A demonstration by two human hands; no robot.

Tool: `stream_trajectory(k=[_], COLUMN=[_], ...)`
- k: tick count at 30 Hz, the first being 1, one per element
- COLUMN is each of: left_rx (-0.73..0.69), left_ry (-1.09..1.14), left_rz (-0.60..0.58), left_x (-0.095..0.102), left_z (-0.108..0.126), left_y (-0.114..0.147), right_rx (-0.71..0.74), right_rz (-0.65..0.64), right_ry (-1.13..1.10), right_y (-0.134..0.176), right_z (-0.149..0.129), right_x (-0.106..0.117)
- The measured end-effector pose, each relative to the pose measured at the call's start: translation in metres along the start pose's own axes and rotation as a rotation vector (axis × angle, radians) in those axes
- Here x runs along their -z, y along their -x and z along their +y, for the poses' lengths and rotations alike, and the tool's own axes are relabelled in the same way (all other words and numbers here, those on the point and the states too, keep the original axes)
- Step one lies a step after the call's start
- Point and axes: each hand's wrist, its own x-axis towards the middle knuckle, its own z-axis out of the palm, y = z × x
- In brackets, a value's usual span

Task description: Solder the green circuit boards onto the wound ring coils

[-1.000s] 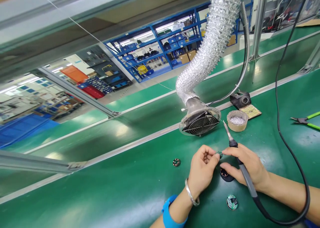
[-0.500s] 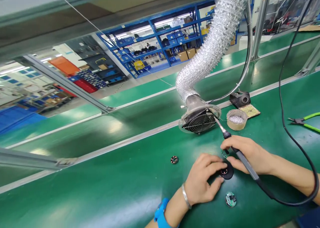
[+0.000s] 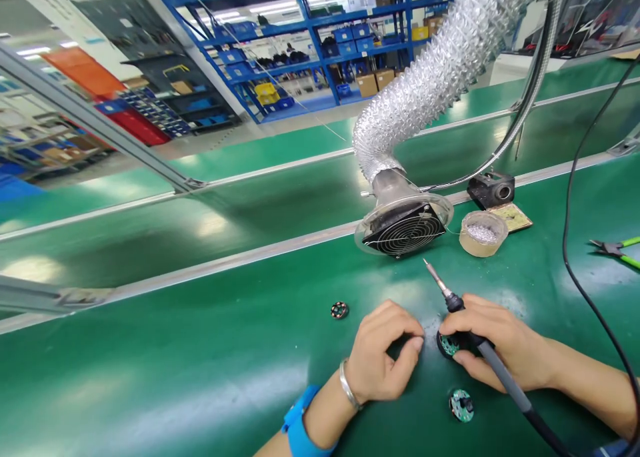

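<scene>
My right hand (image 3: pixel 505 340) holds a soldering iron (image 3: pixel 505 377), its tip pointing up and away, toward the fan. The thumb and forefinger of that hand are also on a round green circuit board (image 3: pixel 449 344) in a dark round part, just above the bench. My left hand (image 3: pixel 385 353) is beside it on the left, apart from the board, with its fingers curled and thumb and forefinger close together. Whether anything small is between them is hidden. A second round board (image 3: pixel 461 405) with a black piece on it lies nearer me. A copper-wound ring (image 3: pixel 339 310) lies to the left.
A fume-extractor fan (image 3: pixel 407 231) on a silver flexible duct (image 3: pixel 425 90) stands at the back. Right of it are a round tub (image 3: pixel 483 235), a soldering-iron stand (image 3: pixel 493 189) and green-handled cutters (image 3: pixel 620 249). The iron's black cable (image 3: pixel 573 197) loops along the right.
My left hand has drawn off the dark round part to the left, its fingers curling. My right hand has come nearer me, and its fingers now touch the board in that part. The view has shifted.
</scene>
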Motion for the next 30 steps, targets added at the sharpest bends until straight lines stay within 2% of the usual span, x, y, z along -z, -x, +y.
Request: stream_trajectory(k=[3,5,7,11,18,23,30], left_rx=[0.181,0.211,0.211,0.261,0.465,0.437,0.361], left_ry=[-0.009,-0.016,-0.037,-0.069,-0.123,-0.066,0.159], left_rz=[-0.124,-0.214,-0.245,-0.214,-0.11,-0.193,-0.206], left_x=[-0.004,-0.008,-0.014,-0.026,-0.037,-0.028,-0.015], left_z=[-0.002,-0.003,-0.002,0.002,0.018,0.017,0.009], left_y=[-0.001,-0.001,0.001,0.004,0.008,0.008,0.005], right_rx=[-0.004,0.005,0.019,0.031,0.024,0.006,0.004], right_rz=[-0.024,-0.02,-0.009,-0.025,-0.094,-0.111,-0.112], right_ry=[0.021,0.025,0.03,0.038,0.011,0.002,0.005], right_y=[-0.001,-0.001,0.0,0.001,0.001,0.0,0.003], right_z=[0.0,0.0,0.001,0.002,0.003,0.004,0.007], right_x=[0.0,0.0,-0.001,-0.001,0.005,0.006,0.004])
